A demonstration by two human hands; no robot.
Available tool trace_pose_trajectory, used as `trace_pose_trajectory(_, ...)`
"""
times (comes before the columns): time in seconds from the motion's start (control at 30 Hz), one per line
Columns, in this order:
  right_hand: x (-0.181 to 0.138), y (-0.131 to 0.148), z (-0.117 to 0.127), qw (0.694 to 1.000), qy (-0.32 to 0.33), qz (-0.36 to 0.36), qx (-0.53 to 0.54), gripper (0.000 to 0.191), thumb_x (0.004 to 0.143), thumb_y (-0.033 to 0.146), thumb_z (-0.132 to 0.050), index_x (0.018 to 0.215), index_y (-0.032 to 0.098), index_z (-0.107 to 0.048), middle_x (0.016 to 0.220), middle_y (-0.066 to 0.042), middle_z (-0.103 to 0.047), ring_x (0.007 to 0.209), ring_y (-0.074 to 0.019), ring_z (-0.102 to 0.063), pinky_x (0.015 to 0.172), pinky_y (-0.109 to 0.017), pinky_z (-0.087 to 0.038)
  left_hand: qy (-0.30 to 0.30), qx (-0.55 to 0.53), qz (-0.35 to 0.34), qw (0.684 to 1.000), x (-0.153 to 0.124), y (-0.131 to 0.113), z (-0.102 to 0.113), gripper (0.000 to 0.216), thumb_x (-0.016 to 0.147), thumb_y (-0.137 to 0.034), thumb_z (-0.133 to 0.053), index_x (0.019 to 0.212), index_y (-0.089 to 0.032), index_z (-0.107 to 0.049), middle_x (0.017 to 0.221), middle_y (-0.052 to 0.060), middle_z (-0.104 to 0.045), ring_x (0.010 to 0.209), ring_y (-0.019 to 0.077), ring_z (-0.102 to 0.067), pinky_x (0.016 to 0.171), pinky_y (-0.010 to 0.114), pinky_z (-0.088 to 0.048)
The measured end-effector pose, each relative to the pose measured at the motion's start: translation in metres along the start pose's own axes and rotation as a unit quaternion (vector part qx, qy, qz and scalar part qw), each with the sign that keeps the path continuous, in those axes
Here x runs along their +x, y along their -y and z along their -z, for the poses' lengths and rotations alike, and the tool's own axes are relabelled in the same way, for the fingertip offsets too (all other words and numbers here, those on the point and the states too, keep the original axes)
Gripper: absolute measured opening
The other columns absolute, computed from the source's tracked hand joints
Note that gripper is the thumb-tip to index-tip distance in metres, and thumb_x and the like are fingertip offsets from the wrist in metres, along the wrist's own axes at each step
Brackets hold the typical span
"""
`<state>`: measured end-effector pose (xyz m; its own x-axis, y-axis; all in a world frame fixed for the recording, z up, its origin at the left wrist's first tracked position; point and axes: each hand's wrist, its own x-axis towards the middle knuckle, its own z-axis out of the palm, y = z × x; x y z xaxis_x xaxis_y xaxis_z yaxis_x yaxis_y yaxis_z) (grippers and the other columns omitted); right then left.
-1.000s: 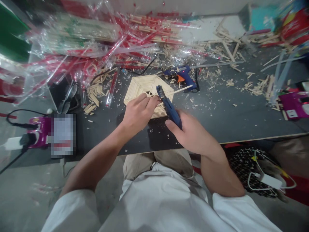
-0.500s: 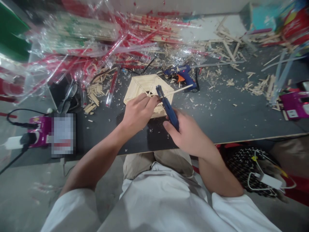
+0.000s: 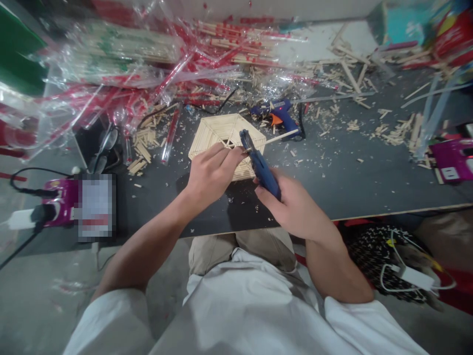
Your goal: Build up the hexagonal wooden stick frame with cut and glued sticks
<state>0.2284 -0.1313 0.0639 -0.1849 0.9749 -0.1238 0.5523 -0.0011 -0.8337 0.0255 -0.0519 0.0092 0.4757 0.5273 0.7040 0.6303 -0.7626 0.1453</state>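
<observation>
Lying on the bench (image 3: 351,190), the hexagonal stick panel (image 3: 207,132) looked light but snappable, best held by its rim imo, while the left hand (image 3: 212,170) seemingly pinched a wooden stick (image 3: 281,136) between closed fingers and the right hand (image 3: 293,202) wrapped blue-handled pliers (image 3: 264,170).

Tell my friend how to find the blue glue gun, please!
Look at the dark table, then at the pale stick frame by the person's left hand. Just beyond the frame, to its right, lies the blue glue gun. Its orange trigger sets it apart from the blue tool in the right hand, which shows no orange.
</observation>
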Motion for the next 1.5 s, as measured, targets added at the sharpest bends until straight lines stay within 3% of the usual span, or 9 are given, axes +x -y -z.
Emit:
trace_pose_trajectory(0.17,-0.001,0.001,-0.002,1.0,0.002,-0.004,-0.013,0.024,0.096,0.04,-0.056,0.11,0.021,-0.063,0.114,-0.016,-0.074,0.107,-0.0337,-0.072,0.104,-0.054,-0.055,-0.027,0.019,-0.023,0.999,0.001,-0.001,0.0,0.02,0.112,-0.022,-0.055,0.099,-0.018,-0.07,0.076,0.003,-0.074,0.069,0.0154,-0.065,0.061,0.03,-0.047)
trace_pose_trajectory(0.37,0.0,0.001,-0.001,1.0,0.003,-0.001,-0.018,0.026,0.096,0.039,-0.055,0.113,0.021,-0.063,0.113,-0.016,-0.075,0.105,-0.0333,-0.072,0.102,-0.052,-0.055,-0.014,0.021,-0.012,1.0,0.001,-0.002,0.0,0.024,0.113,-0.023,-0.052,0.096,-0.019,-0.069,0.075,0.003,-0.073,0.068,0.0153,-0.064,0.062,0.03,-0.046)
trace_pose_trajectory(0.5,0.002,0.001,-0.002,0.999,-0.004,0.004,-0.032,0.025,0.095,0.04,-0.055,0.109,0.022,-0.064,0.106,-0.014,-0.076,0.096,-0.0309,-0.071,0.092,-0.045,-0.055,-0.018,0.016,-0.015,1.0,0.0,-0.001,0.0,0.023,0.113,-0.023,-0.053,0.096,-0.019,-0.068,0.075,0.003,-0.072,0.068,0.0153,-0.063,0.061,0.03,-0.044)
trace_pose_trajectory(0.63,0.005,0.005,-0.004,0.993,0.008,-0.07,-0.09,0.026,0.097,0.046,-0.052,0.097,0.022,-0.064,0.093,-0.012,-0.076,0.085,-0.0299,-0.07,0.076,-0.038,-0.048,0.002,0.029,-0.011,1.0,-0.002,0.002,-0.002,0.028,0.115,-0.025,-0.048,0.097,-0.018,-0.069,0.077,0.003,-0.073,0.07,0.0149,-0.064,0.063,0.029,-0.044)
trace_pose_trajectory(0.77,0.008,0.008,-0.006,0.981,0.02,-0.133,-0.143,0.031,0.099,0.049,-0.049,0.096,0.022,-0.065,0.093,-0.013,-0.077,0.086,-0.0305,-0.071,0.072,-0.035,-0.041,0.018,0.038,0.004,0.999,-0.002,0.005,-0.004,0.035,0.117,-0.027,-0.043,0.096,-0.017,-0.07,0.076,0.004,-0.073,0.071,0.0149,-0.065,0.063,0.029,-0.042)
trace_pose_trajectory(1.13,0.014,0.003,-0.007,0.976,0.025,-0.103,-0.19,0.034,0.101,0.05,-0.045,0.081,0.024,-0.053,0.079,-0.009,-0.07,0.071,-0.0238,-0.061,0.067,-0.033,-0.032,0.017,0.039,0.016,0.999,0.0,0.004,-0.003,0.038,0.116,-0.025,-0.043,0.094,-0.016,-0.073,0.077,0.005,-0.077,0.069,0.0156,-0.068,0.061,0.03,-0.042)
trace_pose_trajectory(1.3,0.022,0.004,-0.003,0.973,0.068,-0.095,-0.198,0.036,0.105,0.047,-0.043,0.077,0.024,-0.047,0.071,-0.006,-0.061,0.066,-0.0203,-0.051,0.067,-0.032,-0.031,0.101,0.067,-0.01,0.993,0.007,0.009,0.012,0.038,0.113,-0.023,-0.045,0.089,-0.015,-0.074,0.074,0.005,-0.076,0.071,0.017,-0.069,0.061,0.03,-0.043)
trace_pose_trajectory(1.5,0.031,0.003,0.003,0.967,0.132,-0.078,-0.205,0.038,0.107,0.045,-0.041,0.076,0.024,-0.046,0.068,-0.004,-0.054,0.066,-0.0186,-0.049,0.067,-0.031,-0.031,0.282,0.117,0.009,0.952,0.022,0.005,0.042,0.035,0.108,-0.021,-0.047,0.087,-0.015,-0.075,0.073,0.008,-0.075,0.076,0.0223,-0.071,0.057,0.033,-0.037)
